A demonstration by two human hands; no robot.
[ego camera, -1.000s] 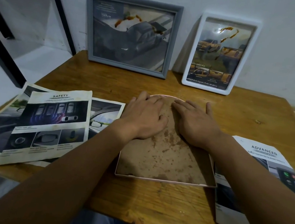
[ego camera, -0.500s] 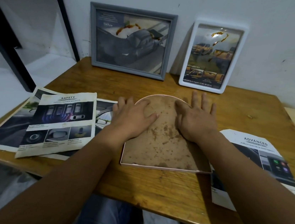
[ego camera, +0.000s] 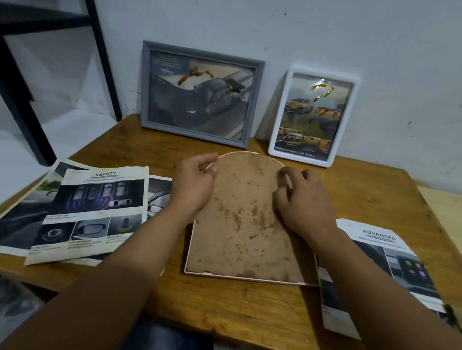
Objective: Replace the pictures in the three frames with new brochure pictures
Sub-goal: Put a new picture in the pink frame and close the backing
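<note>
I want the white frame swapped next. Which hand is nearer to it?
Right. The right hand lies on the arched frame's backing, just below the white frame; the left hand is farther left.

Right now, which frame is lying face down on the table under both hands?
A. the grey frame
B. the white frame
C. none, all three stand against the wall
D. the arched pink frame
D: the arched pink frame lies flat with its stained brown back up, the left hand and right hand at its curved top; the grey frame and white frame lean on the wall.
</note>
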